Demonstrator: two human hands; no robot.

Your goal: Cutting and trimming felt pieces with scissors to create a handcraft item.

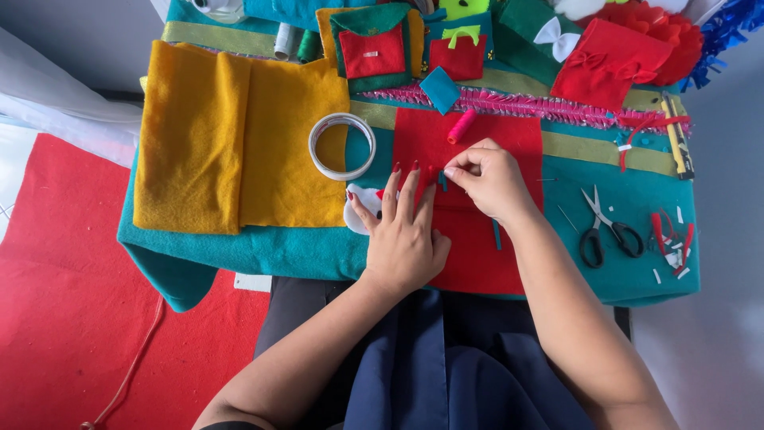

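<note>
Fingers [458, 170] of right hand [489, 179] pinching teal strip [442, 180], left hand [402, 235] spread flat on red felt [477, 255]

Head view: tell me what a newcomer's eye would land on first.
First, the two hands at the centre: the left hand lies flat on a red felt sheet, and the right hand pinches something small just above it. Next comes the big folded mustard-yellow felt on the left, with a roll of tape at its edge. Black-handled scissors lie to the right on the teal cloth.
</note>
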